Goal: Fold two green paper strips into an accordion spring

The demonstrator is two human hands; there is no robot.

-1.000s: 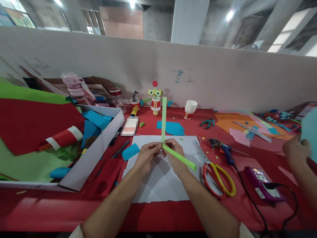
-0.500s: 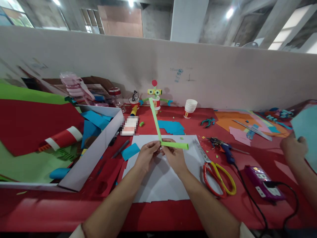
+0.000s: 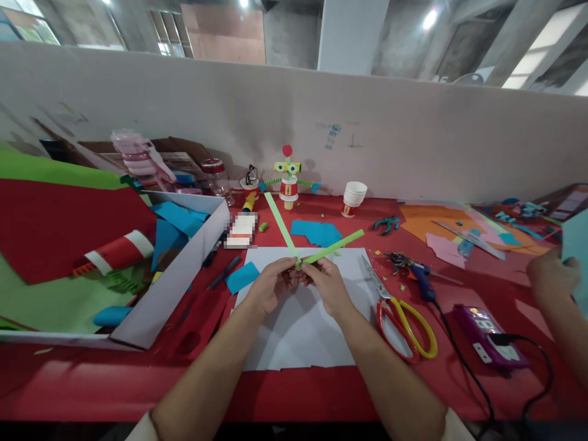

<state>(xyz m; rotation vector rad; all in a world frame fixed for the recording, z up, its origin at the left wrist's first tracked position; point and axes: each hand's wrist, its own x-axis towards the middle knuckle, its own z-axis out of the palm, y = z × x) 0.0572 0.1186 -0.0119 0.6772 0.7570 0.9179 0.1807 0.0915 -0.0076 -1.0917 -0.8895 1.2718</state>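
Observation:
My left hand (image 3: 272,283) and my right hand (image 3: 329,283) meet above a white sheet (image 3: 294,331) on the red table. Both pinch the joint of two light green paper strips (image 3: 280,225). One strip runs up and to the left from my fingers, the other (image 3: 334,246) up and to the right, making a V. Fingers of both hands are closed around the crossing point.
Red-and-yellow scissors (image 3: 404,327), a blue glue gun (image 3: 420,275) and a purple power strip (image 3: 487,340) lie to the right. A white box (image 3: 184,269) of coloured paper stands left. A paper-cup figure (image 3: 288,180) and stacked cups (image 3: 353,199) stand by the wall. Another person's hand (image 3: 551,278) holds blue paper far right.
The strips have turned in my fingers: the upright one leaned left, and the one that pointed down-right now points up-right. My hands stayed over the white sheet.

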